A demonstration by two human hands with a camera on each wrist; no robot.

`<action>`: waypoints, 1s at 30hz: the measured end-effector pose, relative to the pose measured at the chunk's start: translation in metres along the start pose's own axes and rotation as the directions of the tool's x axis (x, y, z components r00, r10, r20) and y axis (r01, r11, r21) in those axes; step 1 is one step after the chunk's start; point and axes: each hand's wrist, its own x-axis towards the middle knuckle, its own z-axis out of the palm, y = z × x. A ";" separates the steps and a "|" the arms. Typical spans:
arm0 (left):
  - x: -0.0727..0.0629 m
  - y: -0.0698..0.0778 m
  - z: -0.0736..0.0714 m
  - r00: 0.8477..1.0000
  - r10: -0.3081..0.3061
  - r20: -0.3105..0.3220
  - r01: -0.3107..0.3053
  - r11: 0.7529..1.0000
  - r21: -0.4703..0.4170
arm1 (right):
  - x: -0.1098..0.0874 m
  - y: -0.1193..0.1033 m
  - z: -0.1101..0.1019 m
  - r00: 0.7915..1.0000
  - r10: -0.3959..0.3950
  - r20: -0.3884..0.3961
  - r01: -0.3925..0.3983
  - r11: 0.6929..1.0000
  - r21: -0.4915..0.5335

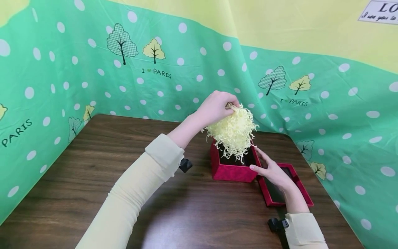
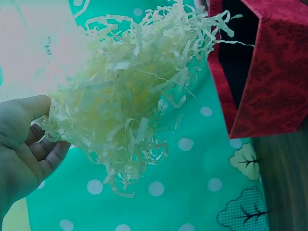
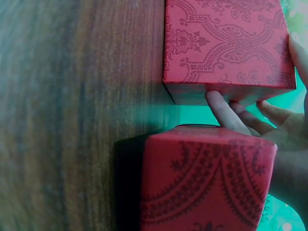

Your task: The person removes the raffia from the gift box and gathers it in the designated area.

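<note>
My left hand pinches a bunch of pale yellow shredded paper. It hangs over the open red box, its lowest strands dipping into the dark interior. The box's patterned outside shows in the right wrist view. My right hand rests against the box's right side with fairly straight fingers, the thumb at its front right corner. Just right of the box, beneath my right hand, lies the red lid, its dark inside facing up. The hanging paper hides part of the box's rim and inside.
Both boxes' parts stand on a dark wooden table, toward its back right. A green and yellow patterned cloth hangs behind and along the sides. Black wrist devices sit at the left cuff and right cuff.
</note>
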 end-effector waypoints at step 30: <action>-0.056 -0.025 -0.077 0.993 -0.007 -0.118 0.016 0.997 0.074 | 0.000 0.001 0.002 1.000 0.022 0.000 -0.022 1.000 -0.020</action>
